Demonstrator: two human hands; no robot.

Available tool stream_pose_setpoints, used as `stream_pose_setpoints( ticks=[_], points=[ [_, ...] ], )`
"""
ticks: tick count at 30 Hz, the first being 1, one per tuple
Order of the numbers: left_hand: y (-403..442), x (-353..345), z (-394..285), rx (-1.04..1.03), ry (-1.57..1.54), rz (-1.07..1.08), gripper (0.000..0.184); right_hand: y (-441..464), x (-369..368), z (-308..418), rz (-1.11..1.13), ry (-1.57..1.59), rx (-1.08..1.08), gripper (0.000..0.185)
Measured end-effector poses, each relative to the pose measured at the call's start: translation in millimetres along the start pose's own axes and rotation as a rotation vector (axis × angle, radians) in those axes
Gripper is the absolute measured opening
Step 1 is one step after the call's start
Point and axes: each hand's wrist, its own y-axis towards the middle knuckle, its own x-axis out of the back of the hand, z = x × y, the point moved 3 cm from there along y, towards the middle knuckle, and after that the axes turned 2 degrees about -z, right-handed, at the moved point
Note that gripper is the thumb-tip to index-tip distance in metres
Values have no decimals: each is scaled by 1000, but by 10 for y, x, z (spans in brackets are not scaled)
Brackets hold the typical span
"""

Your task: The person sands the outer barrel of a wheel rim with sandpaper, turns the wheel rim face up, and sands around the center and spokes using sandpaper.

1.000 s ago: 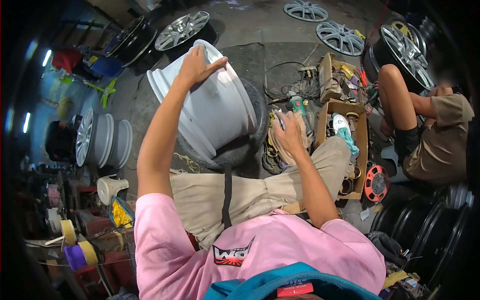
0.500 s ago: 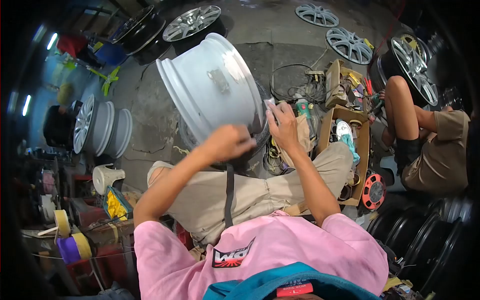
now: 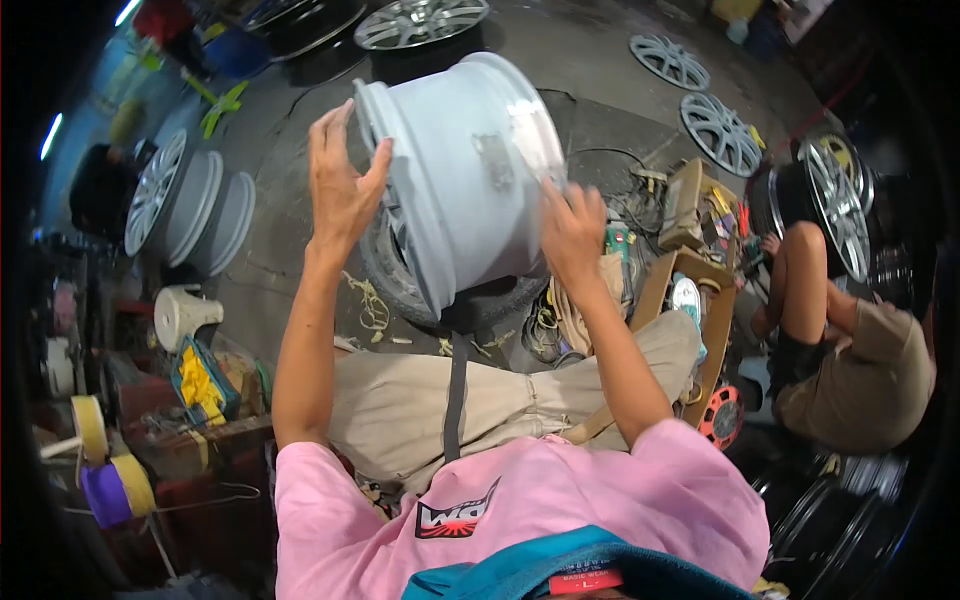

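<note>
A pale grey wheel rim (image 3: 450, 150) lies on its side, tilted, on a black tire (image 3: 385, 265) in front of my crossed legs. A rough grey patch (image 3: 493, 162) shows on its barrel, with a shiny whitish area beside it. At the rim's left edge is my left hand (image 3: 345, 185), fingers and thumb apart, the thumb against the edge. My right hand (image 3: 573, 235) is at the rim's right edge, its fingers smeared by motion; whether anything is in them cannot be made out.
Cardboard boxes of tools (image 3: 655, 290) and a green grinder (image 3: 618, 245) lie to the right. Beyond them crouches another person (image 3: 860, 370). Spoked wheels (image 3: 425, 22) stand at the back and left. A white stool (image 3: 185, 315) is at the left, a red reel (image 3: 720, 417) at the right.
My left hand left the rim's top, passed low in front of it, and is now at its left edge. The rim has turned; my right hand has moved up to its right edge.
</note>
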Motion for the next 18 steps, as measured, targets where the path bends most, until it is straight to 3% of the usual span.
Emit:
stream_pose_setpoints(
  ticks=[2,3,5,7,9,10,12,13,15,18],
  points=[
    [-217,-61,133,480,-469,200,57,-207,22,-27,69,40,-13,32],
    [-385,-259,372,548,-658,303,55,-216,97,6,88,55,-27,29],
    [-386,-111,215,494,-635,416,45,-136,204,72,137,101,-24,26],
    [-444,80,177,518,-530,481,42,-7,271,139,201,402,-87,24],
    [-455,211,158,247,-370,257,38,102,369,346,268,564,-170,23],
    [-456,253,105,269,-370,261,38,183,426,452,296,713,-255,23],
    [-439,358,-53,219,-653,222,35,292,504,661,366,807,-319,22],
    [-464,385,-151,233,-644,223,35,301,462,719,410,1043,-432,22],
    [-528,361,-387,334,-994,442,28,282,353,763,499,1329,-537,22],
    [-547,393,-380,237,-908,596,21,281,350,907,491,1452,-611,22]
  ],
)
